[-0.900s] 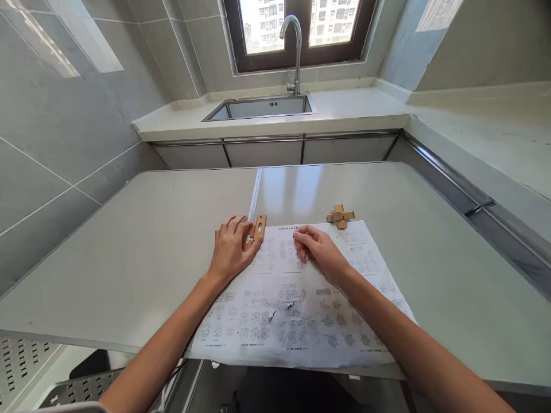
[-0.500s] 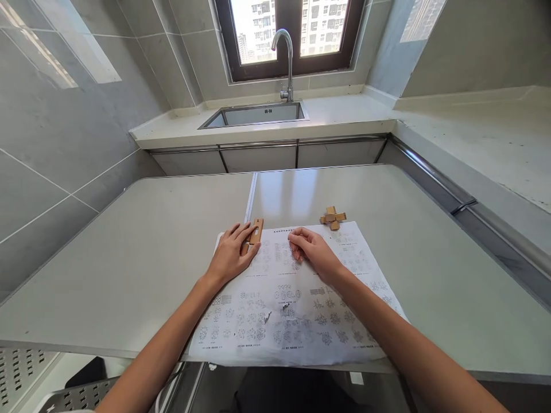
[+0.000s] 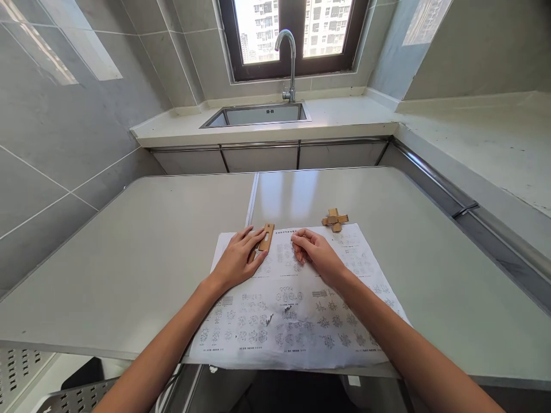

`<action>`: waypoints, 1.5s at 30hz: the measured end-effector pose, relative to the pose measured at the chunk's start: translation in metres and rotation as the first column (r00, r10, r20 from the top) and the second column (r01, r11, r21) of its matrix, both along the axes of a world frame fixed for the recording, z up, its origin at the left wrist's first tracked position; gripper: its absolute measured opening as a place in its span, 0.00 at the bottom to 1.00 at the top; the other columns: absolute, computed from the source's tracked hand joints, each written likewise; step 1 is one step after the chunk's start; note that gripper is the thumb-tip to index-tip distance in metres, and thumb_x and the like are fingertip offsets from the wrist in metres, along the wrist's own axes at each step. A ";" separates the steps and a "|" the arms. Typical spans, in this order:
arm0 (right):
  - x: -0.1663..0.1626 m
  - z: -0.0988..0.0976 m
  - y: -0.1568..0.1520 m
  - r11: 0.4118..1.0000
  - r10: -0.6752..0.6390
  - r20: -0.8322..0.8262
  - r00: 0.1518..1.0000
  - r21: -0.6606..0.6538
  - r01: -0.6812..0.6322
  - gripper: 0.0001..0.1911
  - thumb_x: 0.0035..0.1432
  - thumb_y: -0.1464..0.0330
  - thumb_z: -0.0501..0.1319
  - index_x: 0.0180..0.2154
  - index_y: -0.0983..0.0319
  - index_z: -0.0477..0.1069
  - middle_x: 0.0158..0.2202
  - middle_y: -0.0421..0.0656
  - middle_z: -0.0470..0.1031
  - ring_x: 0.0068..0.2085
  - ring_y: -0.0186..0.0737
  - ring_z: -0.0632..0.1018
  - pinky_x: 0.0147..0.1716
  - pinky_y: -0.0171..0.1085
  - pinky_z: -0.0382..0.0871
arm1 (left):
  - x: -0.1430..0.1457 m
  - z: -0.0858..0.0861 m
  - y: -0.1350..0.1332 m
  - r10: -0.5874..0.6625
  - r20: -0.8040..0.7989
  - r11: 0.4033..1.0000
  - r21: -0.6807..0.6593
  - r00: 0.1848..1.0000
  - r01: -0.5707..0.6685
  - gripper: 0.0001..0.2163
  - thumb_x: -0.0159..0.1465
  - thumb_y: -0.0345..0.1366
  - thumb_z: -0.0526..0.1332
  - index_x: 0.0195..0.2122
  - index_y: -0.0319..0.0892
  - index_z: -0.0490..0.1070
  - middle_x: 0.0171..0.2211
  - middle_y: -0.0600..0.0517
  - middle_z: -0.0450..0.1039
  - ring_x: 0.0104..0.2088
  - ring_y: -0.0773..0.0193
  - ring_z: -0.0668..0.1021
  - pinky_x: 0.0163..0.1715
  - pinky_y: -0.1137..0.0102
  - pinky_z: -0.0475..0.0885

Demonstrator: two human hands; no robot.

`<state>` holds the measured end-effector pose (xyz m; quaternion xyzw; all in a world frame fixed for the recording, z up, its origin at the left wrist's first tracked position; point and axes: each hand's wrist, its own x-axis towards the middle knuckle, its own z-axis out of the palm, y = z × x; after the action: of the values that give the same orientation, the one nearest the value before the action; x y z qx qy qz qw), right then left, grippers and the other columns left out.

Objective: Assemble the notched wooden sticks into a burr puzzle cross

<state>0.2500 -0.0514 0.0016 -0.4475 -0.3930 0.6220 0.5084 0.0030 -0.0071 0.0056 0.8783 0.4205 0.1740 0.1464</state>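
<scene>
My left hand [image 3: 241,255] lies over the upper left of a printed sheet [image 3: 275,338], its thumb and fingers closed around flat wooden puzzle pieces [image 3: 267,236]. The front piece has a slot and a small dark mark near its top; another is partly hidden under the fingers. My right hand [image 3: 316,252] rests on the sheet to the right, fingers curled in and pressed together. Whether anything is inside its grip is hidden. Just beyond the sheet's top right edge sits a cross-shaped wooden puzzle [image 3: 334,219] made of interlocked blocks.
A pale table [image 3: 107,258] with a seam [image 3: 252,198] carries the sheet, which shows small line drawings and torn spots. Behind it stand a counter [image 3: 344,112] with a sink [image 3: 258,115] and a faucet [image 3: 293,63]. A perforated chair [image 3: 81,396] is at lower left.
My left hand has shifted slightly right and nearer, carrying the slotted wooden piece along. My right hand keeps its curled shape and place. The view has moved a little.
</scene>
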 end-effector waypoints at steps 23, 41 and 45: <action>-0.001 -0.012 -0.010 0.793 -0.187 0.772 0.608 0.484 -0.371 0.18 0.57 0.58 0.74 0.47 0.54 0.75 0.51 0.48 0.75 0.56 0.55 0.74 0.57 0.52 0.70 | 0.008 0.005 -0.010 0.163 0.016 0.971 0.176 0.987 -0.163 0.14 0.77 0.40 0.48 0.39 0.42 0.70 0.40 0.45 0.76 0.41 0.53 0.76 0.46 0.57 0.69; 0.005 -0.016 -0.007 0.794 -0.190 0.838 0.512 0.438 -0.422 0.18 0.57 0.57 0.75 0.43 0.56 0.73 0.45 0.47 0.78 0.48 0.53 0.75 0.50 0.51 0.69 | 0.006 0.004 -0.012 0.202 -0.002 0.964 0.178 0.979 -0.198 0.17 0.67 0.48 0.63 0.25 0.44 0.67 0.28 0.50 0.76 0.32 0.57 0.75 0.47 0.56 0.66; 0.005 -0.018 -0.006 0.808 -0.162 0.843 0.513 0.412 -0.422 0.16 0.57 0.57 0.76 0.36 0.56 0.71 0.37 0.43 0.77 0.42 0.49 0.74 0.45 0.47 0.67 | 0.006 0.005 -0.012 0.191 0.006 0.969 0.156 0.982 -0.189 0.19 0.67 0.48 0.64 0.23 0.45 0.64 0.25 0.51 0.74 0.29 0.60 0.72 0.46 0.57 0.66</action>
<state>0.2550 -0.0570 -0.0162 -0.4845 -0.7905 0.2128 0.3083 0.0088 -0.0193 0.0107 0.8436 0.4884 0.2157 0.0579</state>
